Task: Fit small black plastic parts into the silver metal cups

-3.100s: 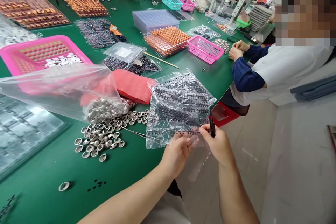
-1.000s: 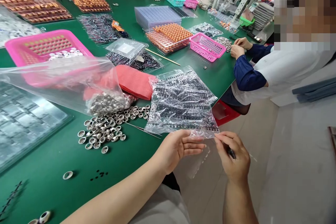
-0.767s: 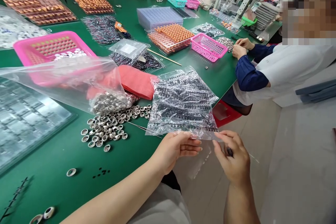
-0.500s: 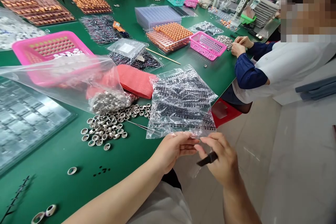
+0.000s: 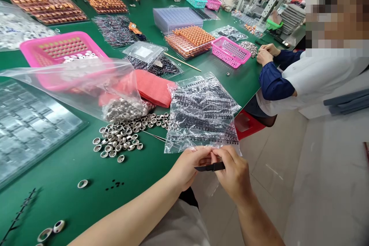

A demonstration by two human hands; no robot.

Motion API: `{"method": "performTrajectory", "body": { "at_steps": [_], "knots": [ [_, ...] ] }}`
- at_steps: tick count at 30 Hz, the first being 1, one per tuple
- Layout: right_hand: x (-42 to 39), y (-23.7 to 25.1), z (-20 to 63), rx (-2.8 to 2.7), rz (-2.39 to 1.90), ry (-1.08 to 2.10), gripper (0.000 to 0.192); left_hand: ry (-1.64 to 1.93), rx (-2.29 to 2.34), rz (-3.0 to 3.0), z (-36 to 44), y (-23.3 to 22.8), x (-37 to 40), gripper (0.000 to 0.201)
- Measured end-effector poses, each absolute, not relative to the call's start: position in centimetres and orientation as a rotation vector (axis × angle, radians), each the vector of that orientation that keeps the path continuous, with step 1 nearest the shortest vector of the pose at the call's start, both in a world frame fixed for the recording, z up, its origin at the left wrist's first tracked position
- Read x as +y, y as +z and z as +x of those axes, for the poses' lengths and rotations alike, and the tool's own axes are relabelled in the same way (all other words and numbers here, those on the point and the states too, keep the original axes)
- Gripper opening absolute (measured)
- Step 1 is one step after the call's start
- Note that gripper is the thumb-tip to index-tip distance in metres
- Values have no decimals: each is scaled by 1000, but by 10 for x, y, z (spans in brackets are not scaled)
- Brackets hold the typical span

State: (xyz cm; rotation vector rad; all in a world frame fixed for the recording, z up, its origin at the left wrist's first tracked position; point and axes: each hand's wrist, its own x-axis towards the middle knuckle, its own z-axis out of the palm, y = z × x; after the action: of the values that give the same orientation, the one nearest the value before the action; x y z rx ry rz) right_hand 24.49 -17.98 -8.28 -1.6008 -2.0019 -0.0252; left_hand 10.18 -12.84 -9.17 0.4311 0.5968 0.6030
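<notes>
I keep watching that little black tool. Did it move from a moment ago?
Yes. The thin black tool in the right hand has swung to lie sideways, pointing towards the left hand, below the clear plastic bag.

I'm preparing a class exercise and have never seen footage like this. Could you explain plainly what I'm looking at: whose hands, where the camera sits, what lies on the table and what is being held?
The single picture comes from a camera worn on a person's head, looking down at their own two bare hands; no machine is involved. The left hand and right hand meet at the near edge of a clear plastic bag filled with strips of small black parts. The right hand also carries a thin black tool. The bag rests on a green table. Beside it lie loose metal rings spilling from another clear bag, a red cloth and pink baskets. The person in dark blue sleeves and those at the far end are co-workers.
</notes>
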Motion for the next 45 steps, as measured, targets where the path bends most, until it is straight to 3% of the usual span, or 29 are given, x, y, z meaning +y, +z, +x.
{"method": "performTrajectory", "body": {
  "at_steps": [20, 29, 36, 41, 45],
  "knots": [
    [-180, -85, 245, -2058, -1593, -106, 8, 602, 632, 410, 101, -89, -127, 24],
    [-174, -79, 253, -1787, -1658, 474, 9, 624, 664, 445, 104, -92, -131, 19],
    [-165, -73, 259, -1588, -1810, 769, 18, 632, 751, 473, 108, -97, -130, 27],
    [-164, -75, 260, -1505, -1845, 788, 17, 647, 763, 487, 109, -98, -132, 28],
    [-166, -81, 257, -1545, -1850, 590, 15, 656, 772, 482, 109, -97, -133, 28]
  ]
}}
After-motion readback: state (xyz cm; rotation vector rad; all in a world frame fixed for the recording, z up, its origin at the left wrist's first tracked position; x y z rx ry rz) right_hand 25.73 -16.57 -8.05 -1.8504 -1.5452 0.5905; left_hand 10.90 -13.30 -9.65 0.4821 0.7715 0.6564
